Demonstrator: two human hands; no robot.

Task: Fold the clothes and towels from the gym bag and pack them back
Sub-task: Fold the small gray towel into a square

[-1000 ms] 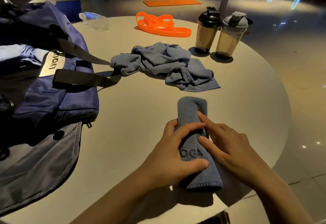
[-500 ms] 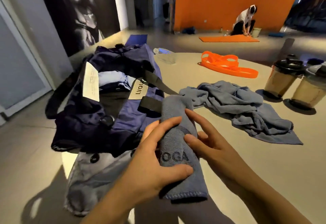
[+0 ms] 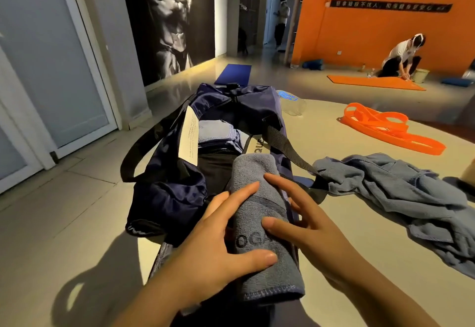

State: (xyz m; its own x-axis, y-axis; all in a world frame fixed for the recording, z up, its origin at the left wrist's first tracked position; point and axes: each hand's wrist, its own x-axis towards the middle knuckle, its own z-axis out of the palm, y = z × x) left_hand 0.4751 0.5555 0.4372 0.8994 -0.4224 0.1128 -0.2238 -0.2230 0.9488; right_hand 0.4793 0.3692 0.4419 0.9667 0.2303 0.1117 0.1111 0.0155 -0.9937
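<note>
Orange-walled gym; pale round table (image 3: 359, 262) holds gym bag (image 3: 164, 198).

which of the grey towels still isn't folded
The crumpled towel lying loose on the table; the rolled towel is held in both hands.

Only the two forearms and the hands of the person are visible, and both are bare. The left hand (image 3: 218, 249) and the right hand (image 3: 305, 226) wear no gloves, rings or watch, and no sleeve reaches the wrists. The fingernails are short and plain, without polish.
</note>
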